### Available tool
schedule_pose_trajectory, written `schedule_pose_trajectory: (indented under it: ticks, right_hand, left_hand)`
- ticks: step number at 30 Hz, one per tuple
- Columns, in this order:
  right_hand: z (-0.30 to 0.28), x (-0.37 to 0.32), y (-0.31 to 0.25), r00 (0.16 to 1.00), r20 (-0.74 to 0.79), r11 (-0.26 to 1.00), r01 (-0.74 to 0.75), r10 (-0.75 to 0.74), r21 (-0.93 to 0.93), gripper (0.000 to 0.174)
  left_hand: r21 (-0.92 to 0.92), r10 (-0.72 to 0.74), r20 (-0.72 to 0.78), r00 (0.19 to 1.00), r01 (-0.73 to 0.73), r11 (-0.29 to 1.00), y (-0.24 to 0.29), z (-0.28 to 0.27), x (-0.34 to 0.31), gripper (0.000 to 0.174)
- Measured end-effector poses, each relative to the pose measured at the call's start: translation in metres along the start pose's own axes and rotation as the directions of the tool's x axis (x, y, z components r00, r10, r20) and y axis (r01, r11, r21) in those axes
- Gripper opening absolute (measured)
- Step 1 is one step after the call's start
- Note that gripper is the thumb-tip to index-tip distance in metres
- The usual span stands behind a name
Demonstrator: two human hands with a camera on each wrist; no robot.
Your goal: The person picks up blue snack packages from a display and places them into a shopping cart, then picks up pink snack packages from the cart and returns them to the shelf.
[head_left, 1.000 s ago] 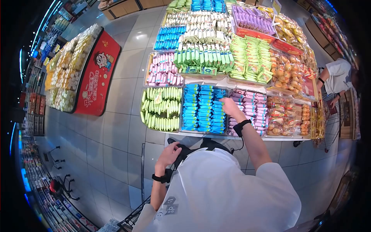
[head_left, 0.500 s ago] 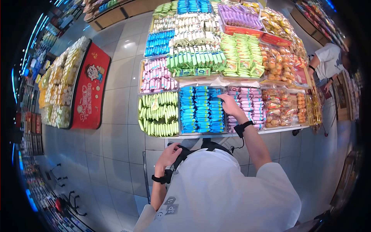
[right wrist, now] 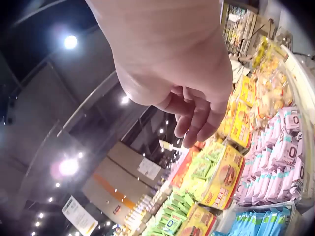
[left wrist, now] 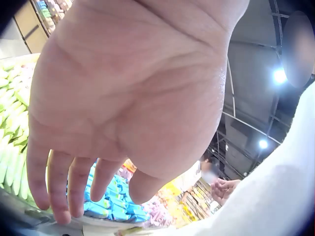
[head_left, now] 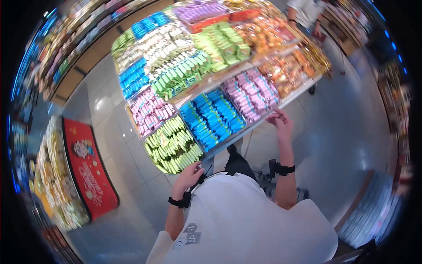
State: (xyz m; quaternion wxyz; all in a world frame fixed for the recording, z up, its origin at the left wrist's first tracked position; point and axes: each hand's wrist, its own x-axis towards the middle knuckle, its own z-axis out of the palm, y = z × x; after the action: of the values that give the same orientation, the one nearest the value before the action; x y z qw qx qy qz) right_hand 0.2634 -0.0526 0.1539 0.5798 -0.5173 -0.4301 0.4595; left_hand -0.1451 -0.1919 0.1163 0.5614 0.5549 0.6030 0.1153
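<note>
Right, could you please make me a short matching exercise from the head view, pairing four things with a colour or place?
1. Right hand
2. Shirt
3. Left hand
4. Cartoon panel

A. Red
B. Nearest the yellow-green packets
C. White
D. Nearest the front-row pink packets

Pairs: 1-D, 2-C, 3-B, 4-A
</note>
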Motion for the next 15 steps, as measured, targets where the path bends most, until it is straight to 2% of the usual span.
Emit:
schedule_pose_trajectory:
  ticks: [2, 3, 5, 6, 7, 10, 12, 15]
  right_hand:
    - [-0.002, -0.052, -0.027, 0.973, -0.227, 0.992, 0.069, -0.044, 0.105, 0.033]
    - [-0.002, -0.080, -0.040, 0.946, -0.322, 0.993, 0.081, -0.050, 0.086, 0.029]
    - [-0.007, -0.134, -0.055, 0.905, -0.422, 0.991, 0.099, -0.053, 0.086, 0.029]
    - [-0.010, -0.161, -0.061, 0.880, -0.471, 0.988, 0.118, -0.058, 0.099, 0.028]
    - [-0.014, -0.187, -0.067, 0.848, -0.528, 0.997, 0.071, -0.046, 0.027, 0.026]
    - [-0.036, -0.265, -0.074, 0.745, -0.666, 0.999, 0.034, -0.045, -0.029, 0.026]
    - [-0.051, -0.319, -0.075, 0.626, -0.779, 1.000, 0.021, -0.029, -0.020, 0.023]
    - [-0.075, -0.396, -0.080, 0.418, -0.886, 0.966, -0.237, 0.201, 0.107, 0.022]
  left_hand:
    - [0.097, 0.028, 0.075, 0.997, -0.036, 0.995, -0.011, -0.012, -0.006, 0.047]
    - [0.131, 0.051, 0.140, 0.989, -0.070, 0.989, -0.019, -0.016, -0.006, 0.048]
    - [0.239, 0.066, 0.274, 0.960, -0.134, 0.962, -0.025, -0.019, -0.009, 0.050]
    - [0.316, 0.113, 0.300, 0.947, -0.210, 0.925, -0.027, -0.019, -0.011, 0.049]
    - [0.345, 0.120, 0.343, 0.932, -0.244, 0.907, -0.028, -0.017, -0.010, 0.049]
    - [0.359, 0.138, 0.493, 0.859, -0.345, 0.867, -0.026, -0.006, -0.003, 0.052]
    - [0.359, 0.113, 0.555, 0.824, -0.360, 0.861, -0.019, 0.008, 0.002, 0.052]
    - [0.372, 0.137, 0.644, 0.753, -0.464, 0.804, -0.013, 0.033, 0.005, 0.049]
